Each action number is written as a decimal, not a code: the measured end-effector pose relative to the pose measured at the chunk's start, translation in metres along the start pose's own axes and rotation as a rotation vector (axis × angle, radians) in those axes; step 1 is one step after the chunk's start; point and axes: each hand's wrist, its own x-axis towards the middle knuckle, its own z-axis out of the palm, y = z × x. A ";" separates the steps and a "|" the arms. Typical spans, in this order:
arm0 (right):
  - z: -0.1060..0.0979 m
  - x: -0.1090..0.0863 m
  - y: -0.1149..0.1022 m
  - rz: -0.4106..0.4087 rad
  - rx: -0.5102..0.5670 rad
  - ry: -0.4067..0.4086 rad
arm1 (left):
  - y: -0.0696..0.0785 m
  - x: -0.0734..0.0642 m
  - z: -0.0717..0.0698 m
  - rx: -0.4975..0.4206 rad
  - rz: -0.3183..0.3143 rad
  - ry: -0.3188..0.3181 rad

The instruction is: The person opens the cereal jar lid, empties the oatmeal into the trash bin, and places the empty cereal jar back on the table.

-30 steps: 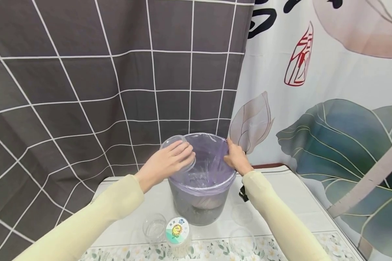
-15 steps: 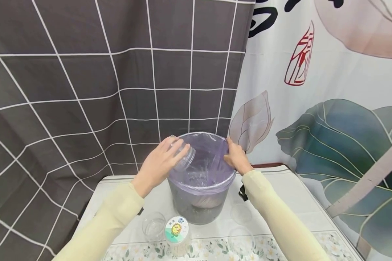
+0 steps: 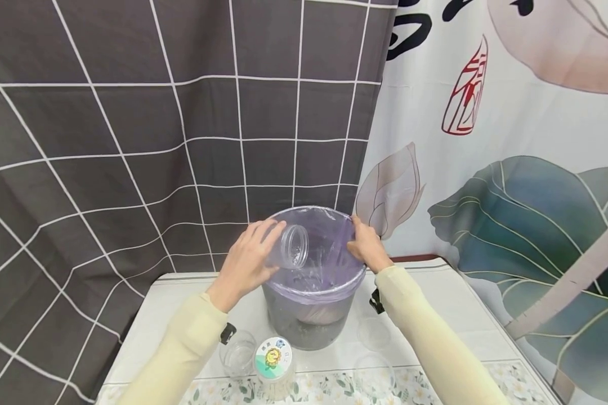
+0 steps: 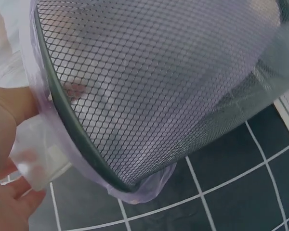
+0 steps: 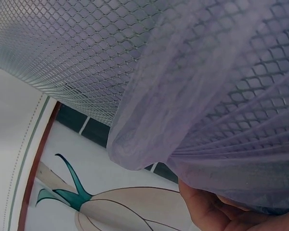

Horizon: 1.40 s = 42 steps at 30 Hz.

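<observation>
In the head view my left hand (image 3: 245,259) grips a clear plastic jar (image 3: 295,247). The jar lies tipped on its side at the left of the bin's opening, its round mouth facing right. The left wrist view shows its clear wall (image 4: 41,163) between thumb and fingers, just outside the rim. A dark mesh wastebasket (image 3: 309,329) stands upright, lined with a thin purple bag (image 3: 314,295) folded over the rim. My right hand (image 3: 367,244) holds the rim and bag at the right side, thumb inside; the right wrist view shows its curled fingers (image 5: 207,209) under the bag's edge.
In front of the bin stand a clear open container (image 3: 239,354) and a jar with a printed flower lid (image 3: 273,358). Two clear round discs (image 3: 374,333) lie right of them on the white table (image 3: 420,273). A dark checked curtain (image 3: 208,112) hangs behind.
My left hand has turned at the wrist and shifted slightly left, swinging the jar from under the palm until its mouth faces right over the bin. My right hand stays at the rim.
</observation>
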 end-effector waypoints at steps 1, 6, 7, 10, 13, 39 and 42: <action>0.000 0.000 0.000 0.001 0.001 0.001 | 0.000 -0.001 0.001 -0.024 -0.018 -0.004; -0.001 -0.002 -0.001 0.001 -0.001 0.004 | 0.001 -0.003 0.005 -0.152 -0.133 -0.012; -0.001 -0.002 -0.001 0.003 0.000 0.006 | 0.002 -0.003 0.006 -0.179 -0.156 -0.009; -0.001 -0.002 -0.001 0.003 -0.002 0.007 | 0.003 -0.003 0.007 -0.272 -0.218 0.005; -0.002 -0.002 -0.001 0.005 -0.007 0.005 | 0.005 -0.004 0.007 -0.381 -0.286 0.021; -0.001 -0.003 -0.002 0.005 -0.020 -0.003 | 0.014 -0.016 0.007 -0.576 -0.557 0.142; 0.000 -0.003 -0.002 0.004 -0.023 -0.001 | 0.015 -0.016 0.004 -0.568 -0.543 0.169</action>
